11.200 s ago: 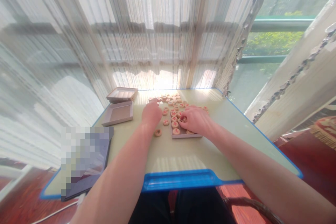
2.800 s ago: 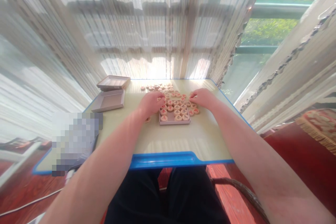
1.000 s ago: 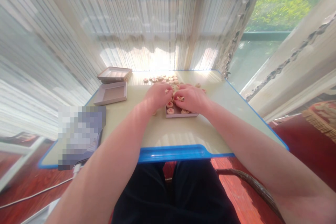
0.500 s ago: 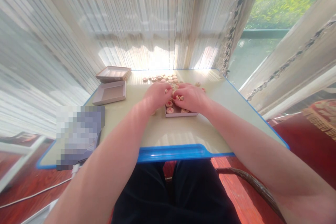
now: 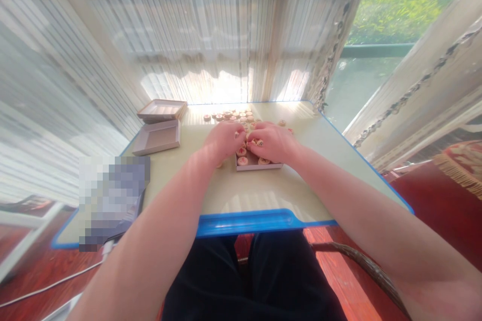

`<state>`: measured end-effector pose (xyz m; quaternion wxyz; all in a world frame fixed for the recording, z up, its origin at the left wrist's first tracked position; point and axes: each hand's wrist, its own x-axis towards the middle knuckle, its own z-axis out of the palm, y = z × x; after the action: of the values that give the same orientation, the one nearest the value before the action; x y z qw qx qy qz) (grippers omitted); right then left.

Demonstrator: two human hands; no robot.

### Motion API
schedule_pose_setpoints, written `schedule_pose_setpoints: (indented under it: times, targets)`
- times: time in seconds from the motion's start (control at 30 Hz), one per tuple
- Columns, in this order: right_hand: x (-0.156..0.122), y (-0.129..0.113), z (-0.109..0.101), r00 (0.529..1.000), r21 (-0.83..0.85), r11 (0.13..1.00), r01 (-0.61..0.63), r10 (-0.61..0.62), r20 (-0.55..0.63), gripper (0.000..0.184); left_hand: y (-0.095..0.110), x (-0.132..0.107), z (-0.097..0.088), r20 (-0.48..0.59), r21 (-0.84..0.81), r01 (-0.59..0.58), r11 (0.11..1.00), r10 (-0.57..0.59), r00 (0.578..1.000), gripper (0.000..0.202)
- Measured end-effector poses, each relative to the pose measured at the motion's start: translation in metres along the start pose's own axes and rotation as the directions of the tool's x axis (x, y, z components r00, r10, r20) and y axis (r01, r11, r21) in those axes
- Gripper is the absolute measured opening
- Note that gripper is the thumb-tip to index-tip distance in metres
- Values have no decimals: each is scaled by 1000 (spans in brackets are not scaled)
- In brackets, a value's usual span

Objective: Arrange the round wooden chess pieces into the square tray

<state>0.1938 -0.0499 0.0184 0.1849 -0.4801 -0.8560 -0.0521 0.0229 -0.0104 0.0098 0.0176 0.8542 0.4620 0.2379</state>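
Note:
A shallow cardboard box stands on the table with several round wooden Chinese chess pieces inside, some with red characters. A red-marked chess piece lies in its near left corner. My left hand is over the box's left side, fingers curled round a chess piece that is mostly hidden. My right hand reaches over the box from the right. Its fingers are closed on chess pieces, partly covered by the thumb. More loose chess pieces are spread on the table beyond my hands.
Two open box parts lie at the table's far left. A blurred-out device with a white cable is at the near left. The table has a blue raised edge. Sheer curtains hang behind it.
The whole view has shifted slightly. Both hands stay over the box, and their fingers have moved a little among the chess pieces.

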Motion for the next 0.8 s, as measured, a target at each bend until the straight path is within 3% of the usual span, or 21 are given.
schedule_pose_setpoints:
  times: [0.17,0.27,0.37,0.43,0.57,0.73,0.8]
  targets:
    - [1,14,-11,987,-68,986,-155,157,31,28,0,0,0,-8,4,6,1000,-6,1000,29]
    - [1,36,-19,932,-178,930,-322,344,111,32,0,0,0,-22,-7,9,1000,-9,1000,28]
    - [0,59,-22,862,-252,884,-394,450,232,36,1,-1,0,-22,-19,4,1000,-5,1000,28]
    - [-2,68,-24,834,-244,886,-394,456,310,42,0,-1,0,-27,-22,-2,1000,1,1000,28]
    - [-5,69,-34,837,-189,900,-393,435,332,45,0,-2,0,-36,-29,-5,1000,4,999,28]
    - [-8,65,-44,759,-205,876,-436,480,439,44,0,-2,-1,-15,-25,12,1000,-12,1000,28]
    - [-9,69,-42,777,-196,883,-428,469,419,42,0,-2,-1,-6,-18,27,999,-27,1000,28]
